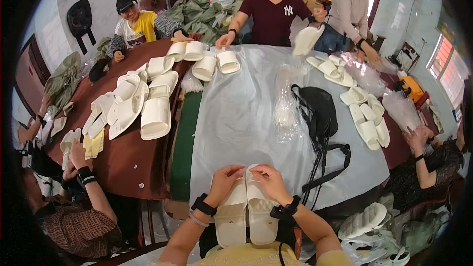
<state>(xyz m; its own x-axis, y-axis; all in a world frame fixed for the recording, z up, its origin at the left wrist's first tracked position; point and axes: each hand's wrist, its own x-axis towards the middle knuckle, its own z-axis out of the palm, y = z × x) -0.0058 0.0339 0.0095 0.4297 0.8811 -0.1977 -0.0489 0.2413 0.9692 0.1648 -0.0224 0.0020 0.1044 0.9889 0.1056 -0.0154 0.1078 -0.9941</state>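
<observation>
A pair of cream slide sandals lies side by side at the table's near edge, heels toward me. Over the front of the left slide sandal (230,224), my left hand (226,181) is closed, fingers bent inward at the toe end. My right hand (269,181) is closed in the same way on the right slide sandal (262,226), its fingertips near the gap between the two. The hands cover part of the straps and toes. Both wrists carry black bands.
A black bag (318,113) with loose straps lies right of centre beside clear plastic bags (288,103). More cream slides (156,118) are heaped at left, others (369,123) at right. Several people work around the table; one person's raised hand (319,16) holds a slide.
</observation>
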